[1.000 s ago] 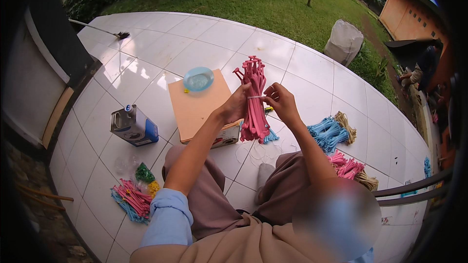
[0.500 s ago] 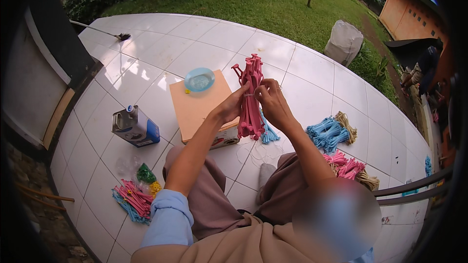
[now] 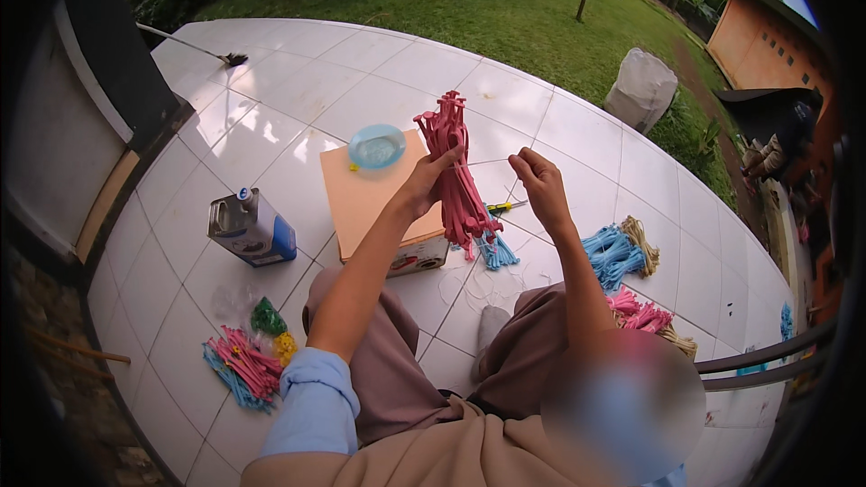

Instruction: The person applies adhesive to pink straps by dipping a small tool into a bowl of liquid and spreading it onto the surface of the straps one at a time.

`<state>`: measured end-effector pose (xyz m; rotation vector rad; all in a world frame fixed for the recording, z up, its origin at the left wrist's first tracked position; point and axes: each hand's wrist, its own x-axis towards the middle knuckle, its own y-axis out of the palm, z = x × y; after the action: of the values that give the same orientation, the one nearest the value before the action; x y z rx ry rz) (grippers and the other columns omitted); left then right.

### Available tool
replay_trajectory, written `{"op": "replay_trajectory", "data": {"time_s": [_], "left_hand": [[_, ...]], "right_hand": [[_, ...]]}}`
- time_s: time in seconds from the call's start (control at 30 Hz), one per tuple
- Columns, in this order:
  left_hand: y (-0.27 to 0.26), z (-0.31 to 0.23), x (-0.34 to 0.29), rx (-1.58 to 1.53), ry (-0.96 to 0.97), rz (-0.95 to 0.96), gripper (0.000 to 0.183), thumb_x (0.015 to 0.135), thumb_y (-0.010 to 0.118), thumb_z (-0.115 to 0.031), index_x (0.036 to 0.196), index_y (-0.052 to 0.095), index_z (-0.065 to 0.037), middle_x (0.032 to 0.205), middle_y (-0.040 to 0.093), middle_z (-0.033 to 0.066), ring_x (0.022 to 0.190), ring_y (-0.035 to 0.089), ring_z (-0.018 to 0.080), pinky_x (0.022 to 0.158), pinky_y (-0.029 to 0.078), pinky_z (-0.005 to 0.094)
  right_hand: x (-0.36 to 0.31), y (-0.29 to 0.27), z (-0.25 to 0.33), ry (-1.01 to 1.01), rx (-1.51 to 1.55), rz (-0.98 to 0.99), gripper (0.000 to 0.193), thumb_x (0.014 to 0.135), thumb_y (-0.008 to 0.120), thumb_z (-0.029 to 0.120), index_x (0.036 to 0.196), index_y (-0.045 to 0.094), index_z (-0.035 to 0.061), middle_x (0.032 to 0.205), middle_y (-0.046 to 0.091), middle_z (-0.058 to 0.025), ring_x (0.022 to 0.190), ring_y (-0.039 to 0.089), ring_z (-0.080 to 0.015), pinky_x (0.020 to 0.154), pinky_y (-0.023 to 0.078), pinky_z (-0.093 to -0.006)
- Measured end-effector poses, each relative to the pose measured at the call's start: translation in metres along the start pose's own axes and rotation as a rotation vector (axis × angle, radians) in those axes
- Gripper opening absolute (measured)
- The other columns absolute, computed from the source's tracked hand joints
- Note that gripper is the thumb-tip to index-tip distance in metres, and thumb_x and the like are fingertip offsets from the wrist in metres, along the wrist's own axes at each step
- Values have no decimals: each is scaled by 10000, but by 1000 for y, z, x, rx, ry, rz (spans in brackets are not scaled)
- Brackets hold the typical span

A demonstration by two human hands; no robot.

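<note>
My left hand (image 3: pixel 424 184) is closed around the middle of a bundle of pink rods (image 3: pixel 462 203) with knobbed ends, held nearly upright above the floor. From the bundle's middle a thin pale string (image 3: pixel 490 161) runs taut to my right hand (image 3: pixel 543 188), whose fingers are pinched on it. Beneath the bundle lie light-blue rods (image 3: pixel 499 252), and a yellow-handled tool (image 3: pixel 507 206), partly hidden, shows beside them. Loose loops of pale string (image 3: pixel 483 287) rest on the tiles by my foot.
A peach-topped box (image 3: pixel 347 203) bears a blue dish (image 3: pixel 377 146). Left stand a metal can (image 3: pixel 253 230) and pink and blue rods (image 3: pixel 244 365) beside green and yellow pieces in clear bags (image 3: pixel 268 317). Blue bundles (image 3: pixel 613 257) and pink ones (image 3: pixel 642 314) lie right.
My right hand has moved right, away from the bundle, drawing the string out straight. The bundle has shifted slightly left and tilted. The yellow-handled tool has come into sight.
</note>
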<state>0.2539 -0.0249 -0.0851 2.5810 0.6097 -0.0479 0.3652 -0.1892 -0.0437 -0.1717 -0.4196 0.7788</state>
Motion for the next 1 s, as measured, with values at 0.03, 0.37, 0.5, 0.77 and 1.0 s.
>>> {"op": "replay_trajectory", "data": {"time_s": [0.03, 0.37, 0.5, 0.77, 1.0], "left_hand": [[0, 3, 4, -3, 1, 10, 493, 734, 678, -459, 1001, 493, -87, 790, 559, 29, 675, 578, 155, 678, 513, 337], [-1, -6, -4, -123, -23, -99, 525, 702, 706, -466, 987, 478, -88, 834, 545, 60, 766, 575, 183, 733, 512, 359], [-5, 10, 2, -60, -64, -64, 443, 734, 696, -417, 960, 500, -91, 792, 539, 19, 695, 556, 143, 651, 505, 323], [12, 44, 11, 79, -196, -26, 330, 792, 657, -255, 986, 480, -55, 770, 534, 19, 653, 559, 122, 598, 513, 291], [24, 147, 63, -159, -241, -177, 362, 863, 568, -284, 1073, 483, -2, 948, 578, 96, 831, 604, 195, 732, 524, 340]], "right_hand": [[3, -9, -5, 29, 213, -57, 288, 879, 518, 192, 643, 408, 71, 547, 299, 38, 492, 271, -34, 450, 237, -233], [6, -82, -64, 51, 539, -796, 280, 904, 453, 248, 663, 406, 113, 550, 317, 37, 462, 276, -60, 434, 284, -245], [10, -43, -111, 379, -333, 203, 242, 871, 485, 236, 796, 541, 13, 683, 564, -59, 557, 537, -126, 508, 447, -242], [2, -65, -176, 692, -1141, 140, 548, 807, 526, 152, 1312, 315, 117, 1388, 115, -208, 1190, 266, -526, 805, 292, -734], [8, 0, -163, 829, 272, 571, 625, 914, 316, 498, 1302, 314, 7, 1215, 461, -185, 1079, 472, -260, 922, 383, -361]]}}
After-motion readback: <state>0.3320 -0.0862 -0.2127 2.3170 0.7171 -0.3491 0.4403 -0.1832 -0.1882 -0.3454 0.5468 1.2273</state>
